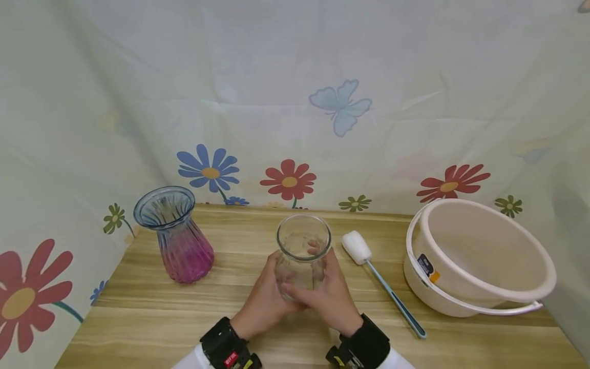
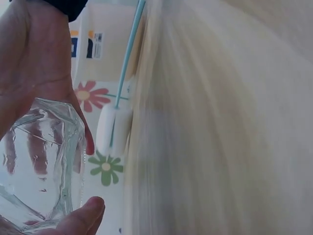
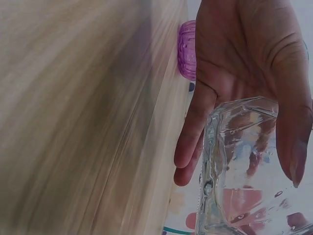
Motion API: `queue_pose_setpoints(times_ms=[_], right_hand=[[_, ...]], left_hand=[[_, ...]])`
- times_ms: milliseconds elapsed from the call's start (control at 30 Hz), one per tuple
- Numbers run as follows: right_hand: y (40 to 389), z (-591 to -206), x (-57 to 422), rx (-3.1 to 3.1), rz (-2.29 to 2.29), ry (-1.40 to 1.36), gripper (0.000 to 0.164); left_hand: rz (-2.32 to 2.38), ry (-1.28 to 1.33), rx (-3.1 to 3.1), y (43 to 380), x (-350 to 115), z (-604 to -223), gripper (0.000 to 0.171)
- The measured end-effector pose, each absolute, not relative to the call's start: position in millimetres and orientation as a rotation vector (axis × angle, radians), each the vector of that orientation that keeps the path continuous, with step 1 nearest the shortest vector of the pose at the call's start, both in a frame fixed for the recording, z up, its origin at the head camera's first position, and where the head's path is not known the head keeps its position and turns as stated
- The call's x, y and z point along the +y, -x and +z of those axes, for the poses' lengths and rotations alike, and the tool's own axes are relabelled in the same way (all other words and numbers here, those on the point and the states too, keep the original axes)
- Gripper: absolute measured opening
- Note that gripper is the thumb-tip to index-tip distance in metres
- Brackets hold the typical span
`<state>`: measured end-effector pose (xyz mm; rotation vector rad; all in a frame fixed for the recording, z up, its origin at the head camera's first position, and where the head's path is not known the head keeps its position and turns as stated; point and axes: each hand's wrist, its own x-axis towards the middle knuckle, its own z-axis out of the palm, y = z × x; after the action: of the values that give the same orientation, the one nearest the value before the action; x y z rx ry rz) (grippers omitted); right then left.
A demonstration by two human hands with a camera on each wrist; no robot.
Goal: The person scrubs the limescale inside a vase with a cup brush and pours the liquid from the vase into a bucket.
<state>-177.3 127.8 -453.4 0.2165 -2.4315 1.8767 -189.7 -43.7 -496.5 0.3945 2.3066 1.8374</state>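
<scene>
A clear glass jar (image 1: 301,274) with a wide round mouth stands upright between both hands, in the middle of the head view. My left hand (image 1: 264,300) grips its left side, fingers curved round the glass. On the opposite side my right hand (image 1: 335,297) holds it, the thumb lying across the near face. Both wrist views show a gap between the jar's faceted base (image 2: 73,161) and the tabletop, so it is held a little above the wood. Drops or wet marks show on the glass (image 3: 264,196).
A blue-to-pink ribbed glass vase (image 1: 186,248) stands at left. Right of the hands lies a sponge brush (image 1: 357,248) with a white head and blue handle. A pale bucket (image 1: 442,287) with its handle down stands at far right. A flowered curtain (image 1: 258,128) hangs behind the wooden table (image 1: 138,328).
</scene>
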Motion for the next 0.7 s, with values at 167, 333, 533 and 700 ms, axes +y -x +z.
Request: queue_pose_setpoints(times_ms=[167,333,533,700], right_hand=[[185.6,-452.8,116.6,-2.433,1.879,-0.222,0.095],[197.0,-453.9,106.0,-2.457,1.885,-0.223,0.097],[211.0,-452.9,95.1,-2.459,1.891,-0.230,0.101],[222.8,-451.8,85.3,-2.429,1.902,-0.274,0.103]], left_hand=[[1.860,-0.359,2.362,194.3,-52.4,-495.2,0.119],[1.853,-0.358,2.480,201.5,-61.9,-498.7,0.114],[1.822,-0.311,2.594,210.5,-71.7,-500.4,0.111],[1.827,-0.287,2.647,216.3,-78.9,-498.9,0.110]])
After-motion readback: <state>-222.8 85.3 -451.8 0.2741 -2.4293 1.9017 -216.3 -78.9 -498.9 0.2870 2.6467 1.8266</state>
